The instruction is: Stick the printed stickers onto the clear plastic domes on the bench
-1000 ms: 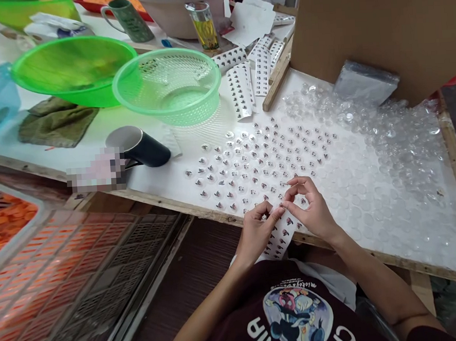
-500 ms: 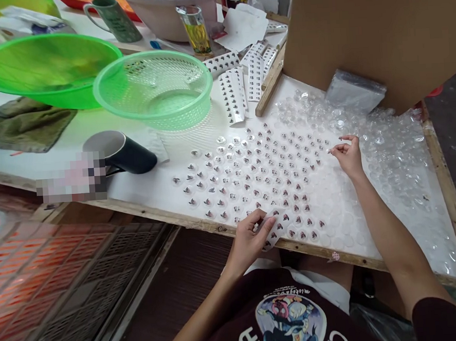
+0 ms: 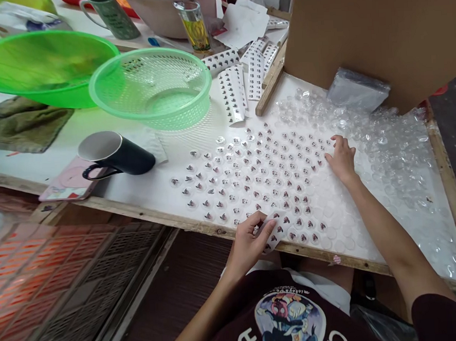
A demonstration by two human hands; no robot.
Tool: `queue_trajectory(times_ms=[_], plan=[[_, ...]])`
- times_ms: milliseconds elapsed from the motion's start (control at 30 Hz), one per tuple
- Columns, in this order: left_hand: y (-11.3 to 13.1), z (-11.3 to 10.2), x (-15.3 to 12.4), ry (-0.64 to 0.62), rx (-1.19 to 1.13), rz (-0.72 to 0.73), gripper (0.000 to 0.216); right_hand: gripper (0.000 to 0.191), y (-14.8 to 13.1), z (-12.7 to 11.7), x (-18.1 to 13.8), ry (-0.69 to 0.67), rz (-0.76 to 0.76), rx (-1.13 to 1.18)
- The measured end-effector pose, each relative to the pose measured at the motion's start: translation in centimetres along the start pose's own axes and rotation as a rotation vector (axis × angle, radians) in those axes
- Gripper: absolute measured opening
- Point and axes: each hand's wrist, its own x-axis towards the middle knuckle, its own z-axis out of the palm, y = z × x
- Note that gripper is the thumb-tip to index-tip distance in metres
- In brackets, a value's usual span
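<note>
My left hand (image 3: 251, 236) is closed at the table's front edge, pinching a sticker sheet (image 3: 278, 229) printed with small dark-and-red figures. My right hand (image 3: 342, 158) is lowered over the right side of the laid-out discs, fingers bent and thumb tip down at the surface. Anything between those fingertips is hidden. Rows of clear round discs with stickers (image 3: 254, 166) spread to the left of it. Plain clear discs (image 3: 333, 220) lie flat nearer the front, below my right wrist.
Loose clear discs (image 3: 393, 155) heap along the right side, by a plastic-wrapped pack (image 3: 358, 89) and a cardboard panel (image 3: 366, 28). A dark mug (image 3: 134, 154), green basket (image 3: 151, 116), green basin (image 3: 69, 95) and more sticker sheets (image 3: 231, 95) stand beyond. A wooden rim (image 3: 153, 213) edges the table.
My right hand has turned over and come down slightly left, its fingers now bent toward the discs instead of raised in a pinch. My left hand keeps hold of the sticker sheet.
</note>
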Motion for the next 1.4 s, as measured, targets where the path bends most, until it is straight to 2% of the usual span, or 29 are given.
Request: queue_trajectory(times_ms=[100, 167, 267, 367, 533, 667, 767, 867, 933, 1000, 1033, 1067, 1167, 1267, 1400], plan=[[0.1, 0.0, 0.0, -0.002, -0.001, 0.005, 0.032, 0.032, 1.2, -0.9, 0.8, 0.128, 0.022, 0.005], [0.2, 0.0, 0.1, -0.006, 0.001, 0.007, 0.032, 0.019, 2.4, -1.5, 1.8, 0.150, 0.109, 0.113], [0.2, 0.0, 0.1, -0.005, 0.008, 0.005, 0.033, 0.015, 3.9, -2.0, 2.9, 0.024, 0.259, 0.313], [0.2, 0.0, 0.0, -0.003, 0.004, 0.006, 0.033, 0.015, 4.3, -1.8, 3.2, -0.080, 0.305, 0.363], [0.2, 0.0, 0.0, -0.001, -0.008, 0.006, 0.032, 0.015, 3.5, -1.2, 2.8, -0.133, 0.313, 0.316], [0.2, 0.0, 0.0, 0.000, 0.008, -0.019, 0.033, 0.006, 2.6, -0.8, 2.6, -0.142, 0.298, 0.219], [0.2, 0.0, 0.0, 0.003, 0.008, -0.040, 0.035, 0.008, 2.2, -0.7, 2.6, -0.118, 0.266, 0.127], [0.2, 0.0, 0.0, 0.023, -0.044, -0.059, 0.038, 0.019, 1.2, -1.3, 2.3, -0.031, 0.184, -0.016], [0.2, 0.0, 0.1, 0.048, -0.111, -0.086, 0.040, 0.016, -0.4, -2.0, 1.0, 0.053, 0.124, -0.022], [0.4, 0.1, 0.1, 0.080, -0.179, -0.119, 0.041, 0.011, -2.9, -2.8, -1.7, 0.087, 0.068, 0.133], [0.6, 0.2, 0.1, 0.103, -0.205, -0.133, 0.041, 0.015, -4.5, -3.2, -3.7, 0.054, 0.034, 0.263], [0.7, 0.4, 0.2, 0.131, -0.229, -0.143, 0.041, 0.020, -6.1, -3.4, -5.9, -0.033, -0.020, 0.409], [1.2, 1.0, 0.1, 0.195, -0.285, -0.165, 0.042, 0.027, -10.5, -3.9, -12.4, -0.370, -0.179, 0.650], [1.5, 1.3, -0.1, 0.182, -0.297, -0.164, 0.042, 0.020, -12.5, -4.0, -16.1, -0.441, -0.134, 0.729], [1.8, 1.2, -0.2, 0.126, -0.242, -0.163, 0.037, 0.016, -11.9, -4.4, -16.7, -0.512, -0.092, 0.756]])
